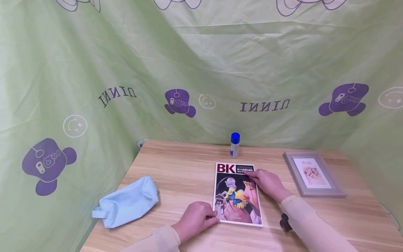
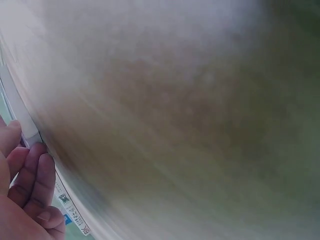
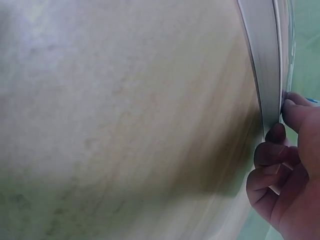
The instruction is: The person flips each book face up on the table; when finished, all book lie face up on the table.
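A book [image 1: 237, 196] with "BK" in red on its cover lies face up at the middle of the wooden table, flat or nearly so. My left hand [image 1: 196, 218] pinches its lower left corner. At the upper right edge, my right hand [image 1: 269, 182] grips it with the thumb on the cover. In the right wrist view the page edge of the book [image 3: 265, 65] runs between thumb and curled fingers. The left wrist view shows the left hand [image 2: 30, 190] with fingers bent at the book's edge. Whether the book touches the table is unclear.
A light blue pouch [image 1: 129, 203] lies at the left. Behind the book stands a clear bottle with a blue cap [image 1: 235, 138]. A grey picture frame [image 1: 315, 175] lies at the right. Beside the right forearm is a small black object [image 1: 284, 222]. Green cloth [image 1: 220, 52] hangs behind.
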`<state>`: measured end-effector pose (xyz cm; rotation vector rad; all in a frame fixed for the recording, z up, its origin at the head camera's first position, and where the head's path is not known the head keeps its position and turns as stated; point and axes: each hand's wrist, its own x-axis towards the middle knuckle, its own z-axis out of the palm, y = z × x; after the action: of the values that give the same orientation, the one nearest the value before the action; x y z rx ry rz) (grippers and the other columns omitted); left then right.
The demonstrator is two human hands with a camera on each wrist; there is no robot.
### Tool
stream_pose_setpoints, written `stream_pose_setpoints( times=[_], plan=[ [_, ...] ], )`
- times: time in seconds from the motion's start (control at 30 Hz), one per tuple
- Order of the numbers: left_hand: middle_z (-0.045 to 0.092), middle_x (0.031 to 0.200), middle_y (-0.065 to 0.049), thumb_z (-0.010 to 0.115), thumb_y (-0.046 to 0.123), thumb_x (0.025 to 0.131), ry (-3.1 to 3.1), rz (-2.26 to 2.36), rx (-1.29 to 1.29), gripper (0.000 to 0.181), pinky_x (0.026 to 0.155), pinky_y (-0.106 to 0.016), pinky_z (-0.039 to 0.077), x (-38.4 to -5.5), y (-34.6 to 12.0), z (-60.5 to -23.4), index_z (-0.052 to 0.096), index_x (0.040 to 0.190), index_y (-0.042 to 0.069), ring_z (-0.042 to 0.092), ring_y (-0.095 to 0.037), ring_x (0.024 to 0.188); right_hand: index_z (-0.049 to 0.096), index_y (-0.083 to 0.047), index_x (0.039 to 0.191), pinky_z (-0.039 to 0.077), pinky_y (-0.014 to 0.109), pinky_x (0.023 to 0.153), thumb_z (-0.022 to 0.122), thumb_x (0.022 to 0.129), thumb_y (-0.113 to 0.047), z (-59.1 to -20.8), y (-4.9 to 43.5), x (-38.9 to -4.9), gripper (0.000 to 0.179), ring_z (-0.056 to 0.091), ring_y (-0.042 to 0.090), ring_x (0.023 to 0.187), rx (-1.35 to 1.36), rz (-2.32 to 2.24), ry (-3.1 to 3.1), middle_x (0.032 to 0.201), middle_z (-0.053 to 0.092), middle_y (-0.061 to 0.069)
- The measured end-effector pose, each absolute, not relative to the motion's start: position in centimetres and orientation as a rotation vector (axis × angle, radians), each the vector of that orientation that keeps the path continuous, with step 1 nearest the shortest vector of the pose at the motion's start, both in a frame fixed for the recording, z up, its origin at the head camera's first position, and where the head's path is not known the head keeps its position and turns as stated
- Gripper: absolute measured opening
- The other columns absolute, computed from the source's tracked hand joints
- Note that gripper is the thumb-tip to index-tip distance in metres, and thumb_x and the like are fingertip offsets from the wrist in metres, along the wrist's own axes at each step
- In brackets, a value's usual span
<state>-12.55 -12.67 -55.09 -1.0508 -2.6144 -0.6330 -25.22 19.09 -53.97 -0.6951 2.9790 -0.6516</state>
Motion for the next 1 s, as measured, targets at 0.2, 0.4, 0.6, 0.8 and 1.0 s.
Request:
stream_pose_setpoints(
  times=[0.2,0.4,0.6,0.8,1.0],
  plan=[
    [0.074,0.079,0.011,0.089,0.032,0.083,-2.593,-0.617,-1.068,0.015,0.071,-0.010,0.050,-12.8,-12.7,-55.2,0.084,0.085,0.018,0.062,0.005,0.070,0.072,-0.021,0.136,0.055,0.059,0.092,0.064,0.105,-0.017,-53.9,18.9,-25.2,0.033,0.069,0.041,0.112,-0.704,-0.642,2.991,0.124,0.072,0.021],
    [0.074,0.080,0.012,0.089,0.034,0.083,-2.618,-0.578,-1.066,0.017,0.070,-0.011,0.050,-12.9,-12.7,-55.3,0.084,0.088,0.019,0.062,0.005,0.071,0.073,-0.022,0.134,0.058,0.055,0.082,0.067,0.103,-0.015,-54.1,19.0,-25.0,0.033,0.071,0.037,0.100,-0.756,-0.630,3.044,0.112,0.075,0.016],
    [0.075,0.081,0.011,0.088,0.035,0.084,-2.654,-0.574,-1.070,0.018,0.072,-0.011,0.051,-13.0,-12.7,-55.3,0.083,0.090,0.019,0.062,0.005,0.073,0.074,-0.023,0.134,0.059,0.050,0.075,0.067,0.102,-0.015,-54.3,19.1,-24.8,0.034,0.069,0.029,0.085,-0.731,-0.616,3.065,0.097,0.073,0.008],
    [0.076,0.085,0.011,0.087,0.037,0.085,-2.676,-0.585,-1.072,0.020,0.076,-0.014,0.053,-13.0,-12.8,-55.1,0.083,0.093,0.019,0.064,0.005,0.076,0.072,-0.023,0.136,0.059,0.050,0.077,0.067,0.103,-0.016,-54.2,19.2,-24.7,0.034,0.069,0.029,0.088,-0.717,-0.598,3.062,0.100,0.074,0.009],
    [0.072,0.089,0.014,0.081,0.039,0.092,-2.718,-0.583,-1.101,0.021,0.077,-0.017,0.053,-14.3,-13.5,-54.4,0.081,0.098,0.019,0.061,0.003,0.080,0.069,-0.020,0.140,0.058,0.056,0.085,0.065,0.104,-0.018,-54.5,19.3,-24.7,0.036,0.072,0.037,0.101,-0.737,-0.605,3.061,0.112,0.075,0.015]
  ],
)
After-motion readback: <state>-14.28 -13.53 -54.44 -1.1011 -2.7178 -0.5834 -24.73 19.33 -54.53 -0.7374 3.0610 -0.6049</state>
